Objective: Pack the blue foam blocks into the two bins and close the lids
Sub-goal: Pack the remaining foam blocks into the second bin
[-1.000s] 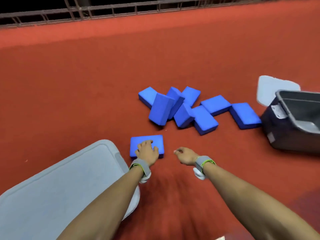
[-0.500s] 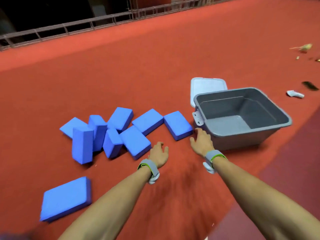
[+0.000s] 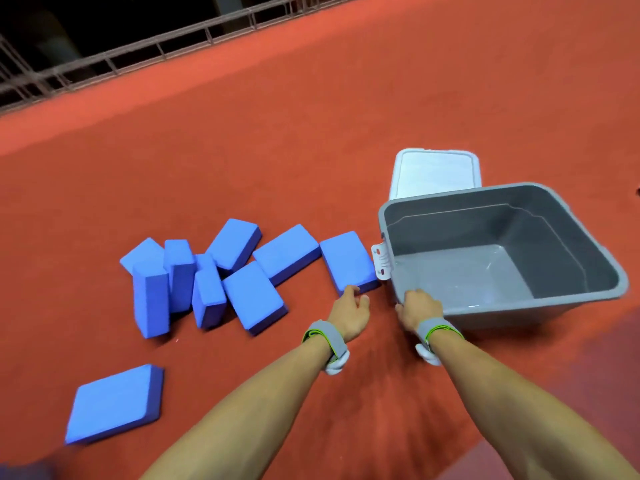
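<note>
The white latch (image 3: 381, 262) on the grey bin (image 3: 519, 303) carries small red marks I cannot read. My right hand (image 3: 417, 308) grips the bin's near rim; my left hand (image 3: 349, 310) touches the nearest blue foam block (image 3: 348, 259), fingers loosely bent. Other blocks (image 3: 214, 271) lie heaped on the red floor (image 3: 311, 116), the lid (image 3: 434, 173) behind the bin, a railing (image 3: 138, 53) beyond.

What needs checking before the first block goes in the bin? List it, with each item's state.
1. Grey bin open and empty: ok.
2. Lid off, lying behind the bin, clear of the opening: ok.
3. Right hand steadying the bin's near corner: ok.
4. Left hand at the nearest block, grip closed round it: not ok.
5. Nearest block lying flat, nothing stacked on it: ok.
6. Second bin ready: cannot tell, out of view.
</note>
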